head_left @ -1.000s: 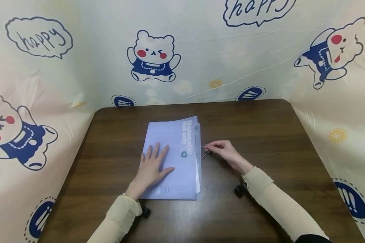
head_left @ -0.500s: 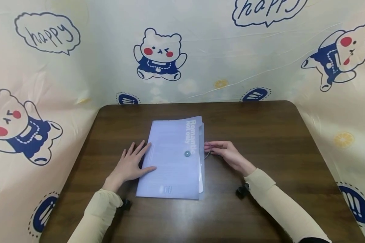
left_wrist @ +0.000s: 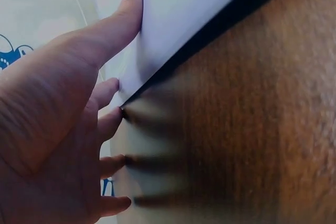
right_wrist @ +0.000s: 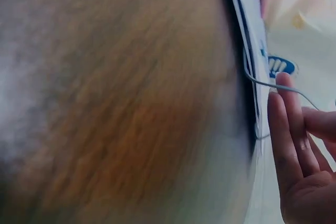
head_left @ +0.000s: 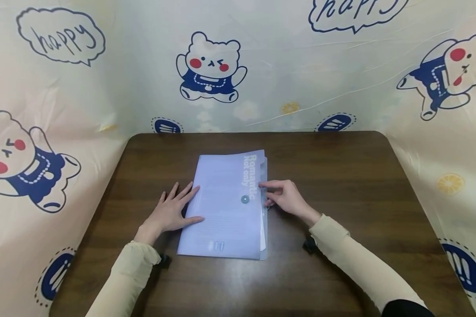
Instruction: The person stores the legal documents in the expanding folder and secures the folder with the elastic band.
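Observation:
A lilac-blue document folder (head_left: 222, 207) lies on the table, with white lettering and a round button (head_left: 244, 199) near its right edge. My left hand (head_left: 167, 216) rests across the folder's left edge, fingers spread and fairly straight. In the left wrist view the thumb (left_wrist: 118, 27) touches the folder's cover. At the opposite edge my right hand (head_left: 287, 197) pinches a thin grey cord (right_wrist: 273, 84) that comes from the folder's side. That cord passes over the fingers in the right wrist view. The right fingertips are above the folder's right edge, beside the button.
Underneath is a dark brown wooden table (head_left: 325, 167) with rounded far corners. A pale curtain (head_left: 277, 66) printed with cartoon bears surrounds it at the back and sides. White sheets (head_left: 263, 233) show inside the folder's right edge.
My left hand has slid from the middle of the cover to the folder's left edge. The right hand, with the cord, has moved left over the folder's right edge.

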### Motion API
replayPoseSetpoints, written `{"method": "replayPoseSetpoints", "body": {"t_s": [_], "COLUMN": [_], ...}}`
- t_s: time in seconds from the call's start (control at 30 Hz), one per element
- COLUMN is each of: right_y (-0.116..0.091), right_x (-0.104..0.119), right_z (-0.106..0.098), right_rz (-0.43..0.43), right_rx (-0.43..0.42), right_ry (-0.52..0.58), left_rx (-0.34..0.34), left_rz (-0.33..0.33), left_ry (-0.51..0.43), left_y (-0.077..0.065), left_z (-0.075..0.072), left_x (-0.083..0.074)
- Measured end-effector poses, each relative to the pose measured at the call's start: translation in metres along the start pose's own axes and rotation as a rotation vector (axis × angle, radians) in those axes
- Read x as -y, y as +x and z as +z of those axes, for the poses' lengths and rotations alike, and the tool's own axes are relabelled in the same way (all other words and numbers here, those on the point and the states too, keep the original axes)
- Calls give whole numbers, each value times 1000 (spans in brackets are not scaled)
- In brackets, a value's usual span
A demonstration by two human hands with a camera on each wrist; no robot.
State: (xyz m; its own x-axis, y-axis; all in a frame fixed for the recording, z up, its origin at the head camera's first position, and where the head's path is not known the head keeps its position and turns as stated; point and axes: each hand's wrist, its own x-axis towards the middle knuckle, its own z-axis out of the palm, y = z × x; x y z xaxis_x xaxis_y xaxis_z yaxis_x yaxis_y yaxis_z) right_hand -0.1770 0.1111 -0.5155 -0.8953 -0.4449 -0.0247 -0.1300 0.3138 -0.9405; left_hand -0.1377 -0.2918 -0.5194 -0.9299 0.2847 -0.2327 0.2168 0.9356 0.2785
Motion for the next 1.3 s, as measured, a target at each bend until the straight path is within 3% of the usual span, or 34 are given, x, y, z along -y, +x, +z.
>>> {"method": "replayPoseSetpoints", "body": {"t_s": [0.23, 0.5, 0.67, 1.13, 1.3], "right_y": [8, 13, 18, 35, 41], "right_x": [7, 24, 30, 34, 42], "right_z": [16, 29, 37, 58, 60], "right_rz": [-106, -201, -274, -408, -369], "right_rx": [-32, 5, 33, 158, 265], "right_ry": [-313, -701, -870, -1058, -1060], "left_rx": [2, -14, -21, 3, 24], "left_rz": [4, 3, 6, -12, -24], "left_ry": [-2, 0, -14, -41, -49], "left_y": [2, 6, 7, 6, 5], "left_z": [0, -3, -4, 1, 1], "left_x": [-2, -5, -6, -4, -2]}}
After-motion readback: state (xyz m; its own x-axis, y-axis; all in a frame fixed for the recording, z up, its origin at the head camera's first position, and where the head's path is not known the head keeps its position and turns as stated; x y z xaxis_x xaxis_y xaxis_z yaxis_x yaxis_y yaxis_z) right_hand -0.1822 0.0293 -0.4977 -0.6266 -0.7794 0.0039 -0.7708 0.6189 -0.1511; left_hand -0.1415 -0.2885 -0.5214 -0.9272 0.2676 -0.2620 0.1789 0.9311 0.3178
